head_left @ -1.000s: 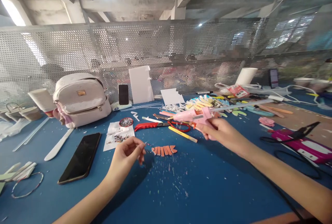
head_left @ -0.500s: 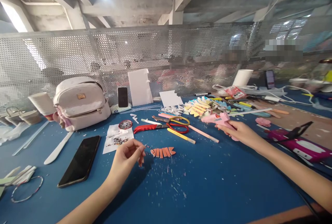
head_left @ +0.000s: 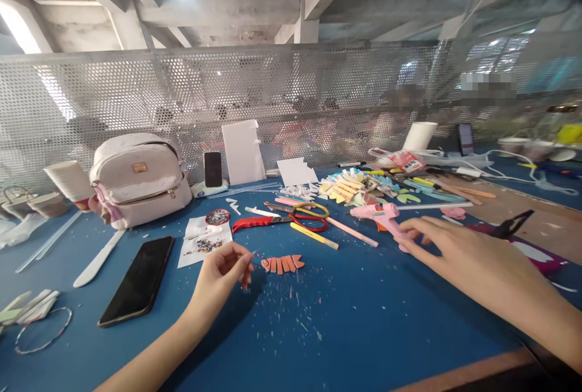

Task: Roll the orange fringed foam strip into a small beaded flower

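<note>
My left hand [head_left: 225, 274] hovers over the table with thumb and fingers pinched; what sits between the fingertips is too small to make out. Just right of those fingertips lies a row of flat orange pieces [head_left: 282, 264], with a thin line running from it toward my fingers. My right hand [head_left: 477, 277] is stretched out at the right, fingers apart, its fingertips at the handle of a pink hot glue gun [head_left: 382, 213]. The gun rests on the table, nozzle pointing left and a clear glue stick [head_left: 436, 205] out of its back.
Behind the orange pieces lie red-handled scissors [head_left: 257, 222], a yellow marker [head_left: 314, 236] and a heap of coloured strips [head_left: 350, 186]. To the left are a black phone [head_left: 136, 282], a white knife [head_left: 97, 260], a paper with beads [head_left: 207, 243] and a backpack [head_left: 139, 180].
My right hand has lowered the glue gun to the table, loosened its fingers from the handle and come nearer the camera. The left hand has stayed in place.
</note>
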`<action>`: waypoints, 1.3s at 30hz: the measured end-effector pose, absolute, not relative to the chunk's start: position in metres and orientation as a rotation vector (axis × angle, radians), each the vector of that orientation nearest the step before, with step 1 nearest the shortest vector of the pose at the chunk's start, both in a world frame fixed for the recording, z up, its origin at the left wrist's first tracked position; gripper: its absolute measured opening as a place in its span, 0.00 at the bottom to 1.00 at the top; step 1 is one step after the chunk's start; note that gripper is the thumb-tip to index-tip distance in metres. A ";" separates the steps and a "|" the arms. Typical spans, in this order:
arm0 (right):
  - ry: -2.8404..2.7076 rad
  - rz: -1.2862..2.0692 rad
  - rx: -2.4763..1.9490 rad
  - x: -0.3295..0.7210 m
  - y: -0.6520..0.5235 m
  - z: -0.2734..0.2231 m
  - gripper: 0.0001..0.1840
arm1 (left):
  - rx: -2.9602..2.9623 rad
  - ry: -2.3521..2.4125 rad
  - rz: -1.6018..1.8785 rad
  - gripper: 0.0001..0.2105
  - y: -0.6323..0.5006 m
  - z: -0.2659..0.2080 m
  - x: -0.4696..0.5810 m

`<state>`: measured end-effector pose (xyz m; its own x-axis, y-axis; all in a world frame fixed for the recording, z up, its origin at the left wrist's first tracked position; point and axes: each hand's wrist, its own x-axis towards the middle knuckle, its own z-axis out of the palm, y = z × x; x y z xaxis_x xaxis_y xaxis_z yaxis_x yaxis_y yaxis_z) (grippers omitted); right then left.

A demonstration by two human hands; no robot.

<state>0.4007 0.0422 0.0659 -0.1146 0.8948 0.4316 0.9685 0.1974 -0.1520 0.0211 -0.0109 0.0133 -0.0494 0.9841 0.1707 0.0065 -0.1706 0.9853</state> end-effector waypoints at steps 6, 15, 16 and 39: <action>-2.384 0.507 -1.258 0.327 0.020 0.079 0.11 | 1.330 1.158 1.361 0.14 -0.012 0.014 0.023; -2.166 1.100 -0.682 0.212 0.054 0.029 0.17 | 1.341 1.179 1.342 0.15 -0.008 0.010 0.018; -2.116 1.177 -0.655 0.206 0.056 0.024 0.18 | 1.341 1.182 1.333 0.14 -0.008 0.009 0.018; -1.988 1.239 -0.670 0.204 0.056 0.013 0.12 | 1.354 1.203 1.301 0.12 -0.009 0.004 0.024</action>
<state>0.2037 0.0561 0.0128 -0.6285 0.7247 0.2825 0.0654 0.4111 -0.9092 0.0237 -0.0092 0.0043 -0.0177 0.9893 0.1449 0.0671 -0.1434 0.9874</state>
